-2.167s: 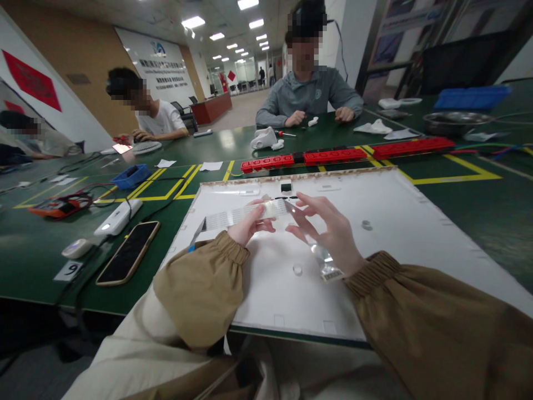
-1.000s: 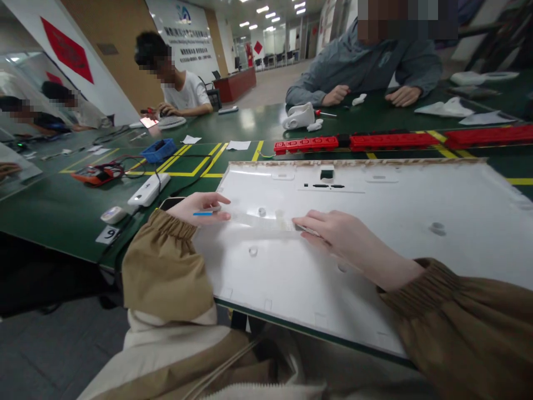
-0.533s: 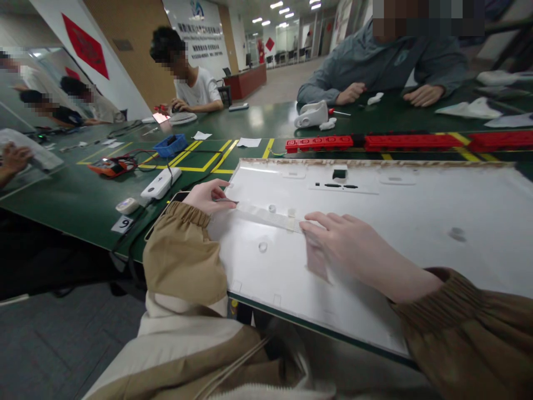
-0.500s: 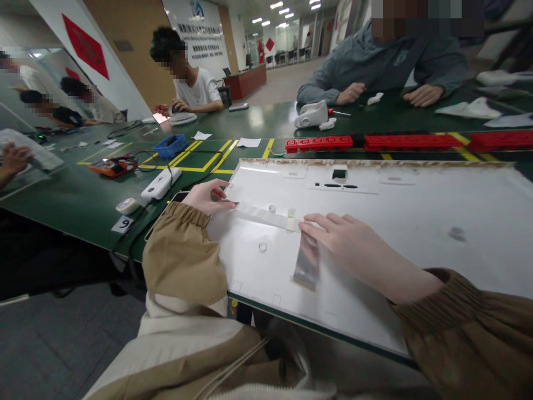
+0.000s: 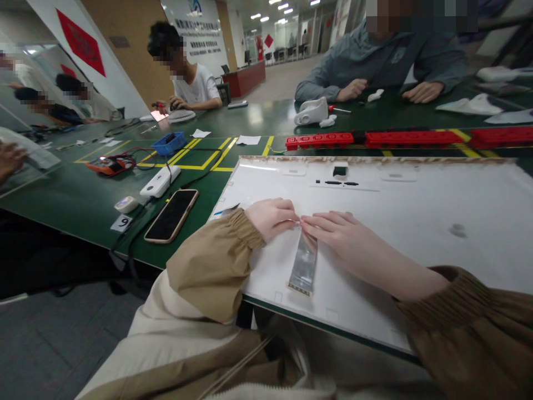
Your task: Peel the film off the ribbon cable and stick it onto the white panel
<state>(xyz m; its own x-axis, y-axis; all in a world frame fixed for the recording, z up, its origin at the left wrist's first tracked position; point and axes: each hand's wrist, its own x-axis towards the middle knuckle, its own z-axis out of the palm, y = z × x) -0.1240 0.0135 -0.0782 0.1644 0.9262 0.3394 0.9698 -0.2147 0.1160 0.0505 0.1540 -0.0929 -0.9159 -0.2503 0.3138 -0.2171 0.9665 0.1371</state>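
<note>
A large white panel (image 5: 375,239) lies flat before me, with a flat ribbon cable (image 5: 303,266) on it. The cable's silvery length slants toward the near edge and ends in a row of contacts. My left hand (image 5: 272,216) is closed, its fingertips pinched at the cable's upper end; what lies beneath it is hidden. Against those fingertips, my right hand (image 5: 341,233) has its fingers together on the cable's fold, the thumb tucked below. By my left cuff, a small dark piece with a blue tip (image 5: 227,210) rests on the panel's left side.
Left of the panel lie a phone (image 5: 172,215), a white power strip (image 5: 160,181), a blue bin (image 5: 169,144) and an orange meter (image 5: 109,165) with cables. Red strips (image 5: 412,138) run behind the panel. A person in grey (image 5: 375,66) sits opposite, near a white plastic part (image 5: 312,113).
My left hand has moved right, from the panel's left edge to my right fingertips, uncovering the phone. The small blue-tipped piece now shows at the panel's left side. My right hand stays nearly still.
</note>
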